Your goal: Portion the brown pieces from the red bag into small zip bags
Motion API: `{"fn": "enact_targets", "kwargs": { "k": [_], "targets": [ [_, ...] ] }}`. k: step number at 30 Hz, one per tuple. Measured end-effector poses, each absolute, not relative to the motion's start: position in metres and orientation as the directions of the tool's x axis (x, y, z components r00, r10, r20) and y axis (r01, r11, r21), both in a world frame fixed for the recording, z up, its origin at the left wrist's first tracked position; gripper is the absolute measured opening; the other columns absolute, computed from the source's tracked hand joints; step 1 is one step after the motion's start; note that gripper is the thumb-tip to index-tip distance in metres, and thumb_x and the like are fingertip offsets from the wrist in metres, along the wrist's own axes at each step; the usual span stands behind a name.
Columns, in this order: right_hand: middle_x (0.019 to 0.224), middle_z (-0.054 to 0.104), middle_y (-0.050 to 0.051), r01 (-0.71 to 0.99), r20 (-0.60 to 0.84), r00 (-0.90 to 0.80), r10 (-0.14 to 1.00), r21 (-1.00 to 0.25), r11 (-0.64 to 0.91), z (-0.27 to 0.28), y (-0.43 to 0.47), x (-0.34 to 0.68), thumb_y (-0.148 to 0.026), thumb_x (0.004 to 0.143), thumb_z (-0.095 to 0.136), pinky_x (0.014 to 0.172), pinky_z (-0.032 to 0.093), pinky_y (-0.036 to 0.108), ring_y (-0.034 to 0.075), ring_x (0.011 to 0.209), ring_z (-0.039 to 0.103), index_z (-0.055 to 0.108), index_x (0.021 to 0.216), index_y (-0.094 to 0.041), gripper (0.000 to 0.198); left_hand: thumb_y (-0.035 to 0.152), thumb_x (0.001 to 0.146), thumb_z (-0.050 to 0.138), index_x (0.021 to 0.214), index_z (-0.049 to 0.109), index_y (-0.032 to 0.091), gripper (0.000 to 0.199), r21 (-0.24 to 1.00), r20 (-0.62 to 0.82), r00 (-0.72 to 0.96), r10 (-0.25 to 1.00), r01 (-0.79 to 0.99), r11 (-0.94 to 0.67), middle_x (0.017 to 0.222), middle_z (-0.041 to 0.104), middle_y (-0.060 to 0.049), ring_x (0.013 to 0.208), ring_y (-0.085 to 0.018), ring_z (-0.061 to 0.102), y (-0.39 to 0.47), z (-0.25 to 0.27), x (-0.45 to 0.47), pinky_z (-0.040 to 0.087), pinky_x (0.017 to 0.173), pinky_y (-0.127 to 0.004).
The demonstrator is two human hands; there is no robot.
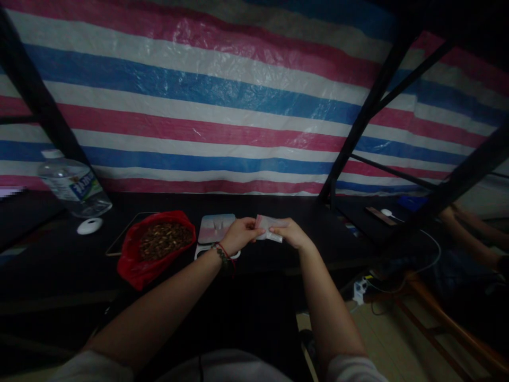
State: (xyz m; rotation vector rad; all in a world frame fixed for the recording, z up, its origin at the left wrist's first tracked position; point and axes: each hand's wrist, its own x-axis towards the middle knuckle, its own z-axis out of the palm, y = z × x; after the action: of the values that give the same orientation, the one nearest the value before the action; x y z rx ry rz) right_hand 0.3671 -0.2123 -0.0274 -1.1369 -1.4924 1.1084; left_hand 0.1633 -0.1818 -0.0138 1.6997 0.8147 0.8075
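Observation:
Between my two hands is a small clear plastic bag (269, 227) with a pinkish top edge. My left hand (239, 233), with bracelets at the wrist, pinches the bag's left edge. On the other side, my right hand (293, 232) grips it with thumb and fingers. What the bag contains, if anything, is too small to make out. Just left of my hands lies a small digital scale (210, 233) with a shiny flat platform, partly covered by my left hand. Farther left, a red plastic bag (137, 268) stands open, holding many small brown pieces (165, 240).
A large clear bottle (73, 185) and a white oval object (89, 226) stand at the left. Under the red bag lies a tablet-like flat object (119, 240). Black frame posts (358, 122) rise before a striped sheet (207, 106). Another person's arm (473, 233) is at far right.

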Motion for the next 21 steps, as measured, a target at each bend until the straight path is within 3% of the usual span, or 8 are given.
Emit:
{"fn": "enact_targets", "kwargs": {
  "k": [7,12,18,21],
  "targets": [
    [0.062,0.059,-0.002,0.193,0.229,-0.228,0.947,-0.942,0.274,0.001,-0.224,0.293,-0.035,0.065,0.074,0.049,0.034,0.021,0.009,0.053,0.049,0.068,0.075,-0.013,0.025,0.037,0.064,0.071,0.08,0.067,0.012,0.03,0.981,0.078,0.381,0.921,0.135,-0.139,0.07,0.064,-0.002,0.059,-0.013,0.056,-0.212,0.01,0.086,0.046,0.055,-0.023],
    [0.061,0.059,-0.002,0.215,0.24,-0.217,0.946,-0.934,0.286,0.004,-0.234,0.256,-0.033,0.066,0.074,0.048,0.035,0.021,0.009,0.052,0.049,0.069,0.076,-0.015,0.021,0.038,0.067,0.069,0.067,0.068,0.012,0.027,0.945,0.142,0.375,0.916,0.225,-0.239,0.058,0.059,0.0,0.053,-0.011,0.051,-0.225,0.018,0.047,0.039,0.05,-0.021],
    [0.07,0.063,0.001,0.23,0.258,-0.277,0.926,-0.918,0.324,0.01,-0.239,0.235,-0.036,0.069,0.071,0.052,0.04,0.022,0.011,0.057,0.053,0.068,0.081,-0.015,0.024,0.041,0.066,0.069,0.065,0.068,0.012,0.028,0.895,0.217,0.378,0.9,0.29,-0.338,0.06,0.062,0.0,0.056,-0.012,0.053,-0.228,0.027,0.018,0.038,0.052,-0.02],
    [0.089,0.064,0.005,0.233,0.279,-0.408,0.869,-0.889,0.395,0.023,-0.238,0.239,-0.043,0.069,0.071,0.064,0.045,0.025,0.015,0.075,0.058,0.065,0.099,-0.017,0.04,0.039,0.067,0.068,0.065,0.069,0.013,0.027,0.869,0.23,0.382,0.895,0.333,-0.365,0.061,0.063,-0.001,0.056,-0.012,0.053,-0.23,0.034,0.008,0.038,0.052,-0.02]
  ]
}}
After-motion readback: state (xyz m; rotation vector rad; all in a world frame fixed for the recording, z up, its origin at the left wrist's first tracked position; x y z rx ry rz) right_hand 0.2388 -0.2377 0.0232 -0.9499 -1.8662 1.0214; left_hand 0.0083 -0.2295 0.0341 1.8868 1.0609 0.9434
